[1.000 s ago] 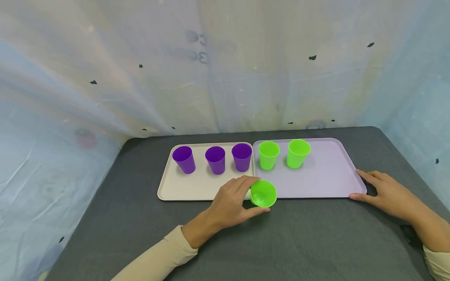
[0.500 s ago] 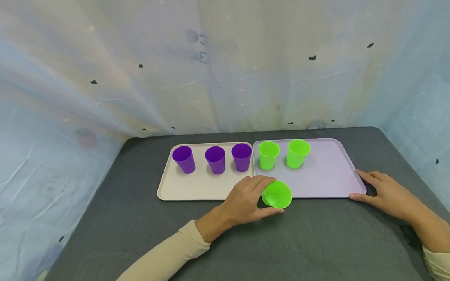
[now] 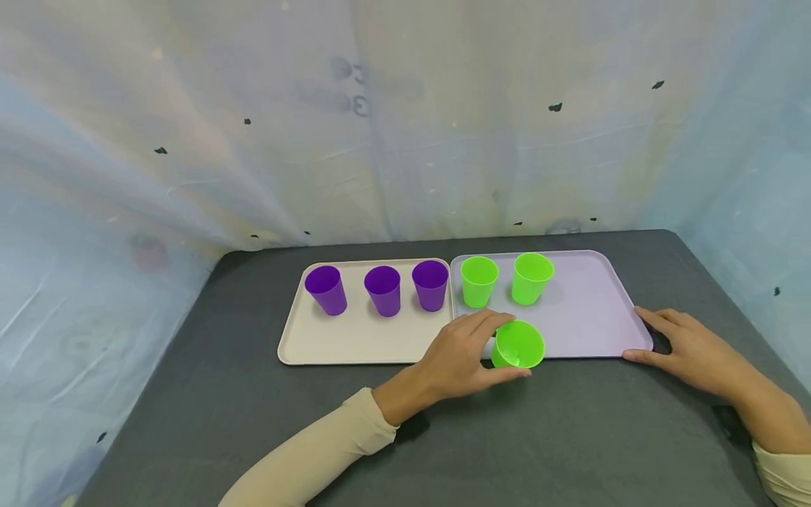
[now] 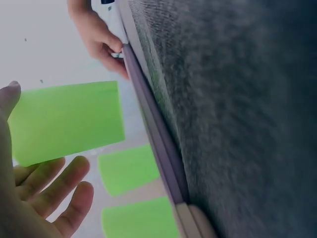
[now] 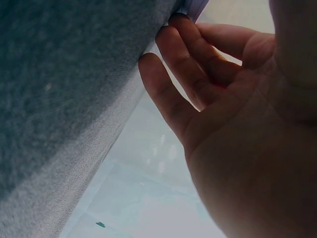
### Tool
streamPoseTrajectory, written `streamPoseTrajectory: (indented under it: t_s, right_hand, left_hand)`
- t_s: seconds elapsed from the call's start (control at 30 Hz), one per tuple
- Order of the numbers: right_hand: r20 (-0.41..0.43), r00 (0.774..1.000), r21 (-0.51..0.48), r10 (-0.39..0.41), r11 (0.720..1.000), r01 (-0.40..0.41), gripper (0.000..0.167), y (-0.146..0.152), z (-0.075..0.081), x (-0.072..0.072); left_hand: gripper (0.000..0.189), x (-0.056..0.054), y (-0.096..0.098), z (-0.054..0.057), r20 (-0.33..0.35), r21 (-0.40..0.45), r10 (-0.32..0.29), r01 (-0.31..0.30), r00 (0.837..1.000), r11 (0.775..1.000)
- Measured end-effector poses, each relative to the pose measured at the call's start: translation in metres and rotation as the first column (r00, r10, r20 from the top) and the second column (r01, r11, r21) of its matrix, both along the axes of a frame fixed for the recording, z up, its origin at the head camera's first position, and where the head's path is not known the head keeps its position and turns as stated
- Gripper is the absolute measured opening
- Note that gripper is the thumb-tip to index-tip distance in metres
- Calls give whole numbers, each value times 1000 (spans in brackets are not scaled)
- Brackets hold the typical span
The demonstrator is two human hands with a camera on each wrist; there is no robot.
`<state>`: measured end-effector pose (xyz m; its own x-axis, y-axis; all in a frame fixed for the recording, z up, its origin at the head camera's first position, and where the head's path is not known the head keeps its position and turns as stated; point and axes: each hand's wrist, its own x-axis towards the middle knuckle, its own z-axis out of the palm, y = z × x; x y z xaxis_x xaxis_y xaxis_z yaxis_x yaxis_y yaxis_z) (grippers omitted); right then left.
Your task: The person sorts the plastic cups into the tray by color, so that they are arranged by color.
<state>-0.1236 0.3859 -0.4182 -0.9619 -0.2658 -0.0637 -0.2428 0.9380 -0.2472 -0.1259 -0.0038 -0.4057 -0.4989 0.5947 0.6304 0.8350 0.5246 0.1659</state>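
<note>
My left hand [image 3: 459, 358] holds a green cup [image 3: 519, 345] by its side, thumb near and fingers far, over the front edge of the lilac tray [image 3: 589, 317]. In the left wrist view the held cup [image 4: 69, 121] is raised clear of the tray edge. Two more green cups, one at the left [image 3: 479, 282] and one beside it [image 3: 532, 279], stand upright on the lilac tray's back part. With fairly straight fingers, my right hand [image 3: 687, 348] touches that tray's right edge near the front corner. In the right wrist view its fingertips [image 5: 151, 64] rest low by the table.
A cream tray [image 3: 355, 345] adjoins the lilac one on the left. Three purple cups, left [image 3: 326, 290], middle [image 3: 383, 290] and right [image 3: 431, 285], stand along its back. Both trays lie on a dark grey table [image 3: 545, 436]. A pale curtain [image 3: 405, 141] hangs behind.
The left hand has carried the green cup rightward, from near where the trays meet to the lilac tray's front edge. My right hand stays at the tray; the head view has shifted slightly.
</note>
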Motion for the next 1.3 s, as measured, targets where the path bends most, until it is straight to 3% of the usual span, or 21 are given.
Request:
streamPoseTrajectory:
  t_s: [0.2, 0.33, 0.57, 0.8, 0.93, 1.3]
  right_hand:
    - [-12, 1000, -1, 0, 1000, 0, 95, -2, 0, 1]
    - [-20, 1000, -5, 0, 1000, 0, 96, -2, 0, 1]
    - [-32, 999, -13, 0, 1000, -1, 95, -1, -2, 0]
    - [-19, 1000, 2, -8, 1000, 8, 96, -2, -1, 1]
    - [-20, 1000, 7, -11, 1000, 11, 96, -2, 2, -1]
    - [-24, 1000, 9, -15, 1000, 15, 96, -3, 3, -3]
  left_hand:
    - [76, -9, 17, 6, 84, 27, -28, 25, 996, 999]
    - [74, -15, 28, 12, 189, 47, -63, 55, 980, 997]
    - [71, -28, 44, 27, 351, 22, -88, 86, 932, 996]
    - [70, -43, 56, 42, 494, 60, -123, 108, 861, 992]
    - [69, -51, 62, 53, 517, 109, -150, 109, 843, 988]
    - [65, -77, 86, 74, 578, 129, -194, 146, 793, 981]
